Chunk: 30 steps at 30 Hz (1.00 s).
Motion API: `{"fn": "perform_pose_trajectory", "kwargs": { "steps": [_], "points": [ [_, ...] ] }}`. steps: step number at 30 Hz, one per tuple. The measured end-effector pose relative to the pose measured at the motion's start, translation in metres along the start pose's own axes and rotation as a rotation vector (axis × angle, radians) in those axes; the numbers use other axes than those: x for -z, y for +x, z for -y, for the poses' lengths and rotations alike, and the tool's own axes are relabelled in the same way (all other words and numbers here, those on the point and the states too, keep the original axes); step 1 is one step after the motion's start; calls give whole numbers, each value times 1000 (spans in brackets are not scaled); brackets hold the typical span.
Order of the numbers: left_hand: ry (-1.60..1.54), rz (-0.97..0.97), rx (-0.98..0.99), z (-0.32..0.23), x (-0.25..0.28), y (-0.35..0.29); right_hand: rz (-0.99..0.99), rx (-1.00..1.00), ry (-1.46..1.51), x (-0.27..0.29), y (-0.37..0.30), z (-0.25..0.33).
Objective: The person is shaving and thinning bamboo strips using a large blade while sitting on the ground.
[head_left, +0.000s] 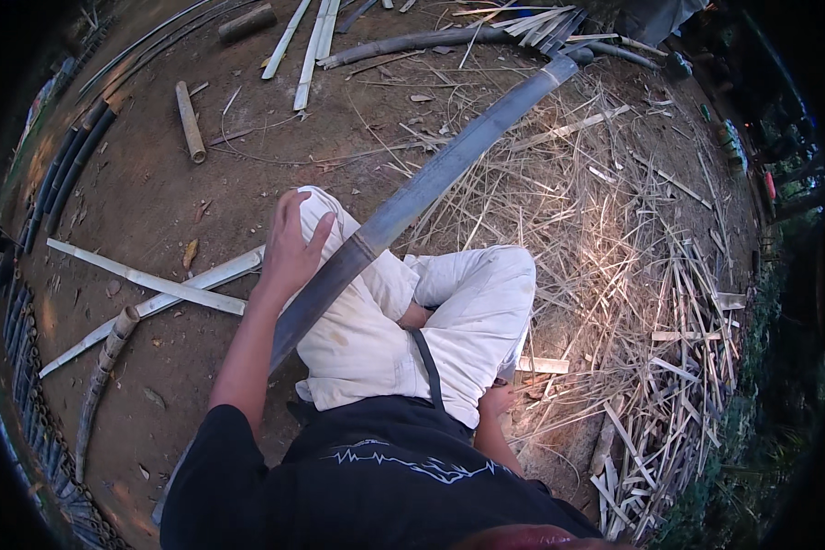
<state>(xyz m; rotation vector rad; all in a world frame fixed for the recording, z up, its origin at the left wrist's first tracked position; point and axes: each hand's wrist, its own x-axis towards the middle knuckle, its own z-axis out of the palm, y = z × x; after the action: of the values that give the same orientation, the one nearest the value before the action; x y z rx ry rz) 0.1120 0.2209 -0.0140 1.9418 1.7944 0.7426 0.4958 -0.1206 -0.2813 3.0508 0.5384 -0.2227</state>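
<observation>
A long grey bamboo pole (412, 194) slants across my left thigh, running from under my left arm to the far right. My left hand (293, 246) rests on my left knee beside the pole, fingers stretched out, with nothing seen in its grip. Low by my right hip, my right hand (496, 400) looks closed. Something small and dark shows at its fingers, but I cannot make out what it is. My legs, in white trousers (357, 353), are folded on the ground.
Split bamboo strips (147, 278) cross on the ground at left, near a short bamboo piece (110, 353). A bamboo stub (190, 124) lies farther off. Thin shavings (568, 220) spread at right, with a heap of slats (687, 367) beyond. Dark poles (78, 170) lie far left.
</observation>
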Motion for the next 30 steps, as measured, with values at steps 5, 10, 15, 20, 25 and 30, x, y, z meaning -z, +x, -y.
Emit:
{"fn": "perform_pose_trajectory", "kwargs": {
  "steps": [5, 10, 15, 20, 25, 30],
  "points": [
    [4, 187, 390, 72, 60, -99, -293, 107, -487, -75, 11, -32],
    [96, 787, 754, 129, 80, -177, -517, 247, -732, -91, 36, -42],
    [-163, 743, 785, 111, 78, -164, 187, 61, 20, -58, 47, -36],
    [-17, 511, 543, 21, 71, -125, 168, 7, 335, -36, 43, -29],
    [22, 410, 210, -44, 38, -92, 97, 196, 206, 8, 11, -6],
    [-105, 474, 200, -46, 1, -79, 94, 31, 348, 62, -4, 28]
  ]
}}
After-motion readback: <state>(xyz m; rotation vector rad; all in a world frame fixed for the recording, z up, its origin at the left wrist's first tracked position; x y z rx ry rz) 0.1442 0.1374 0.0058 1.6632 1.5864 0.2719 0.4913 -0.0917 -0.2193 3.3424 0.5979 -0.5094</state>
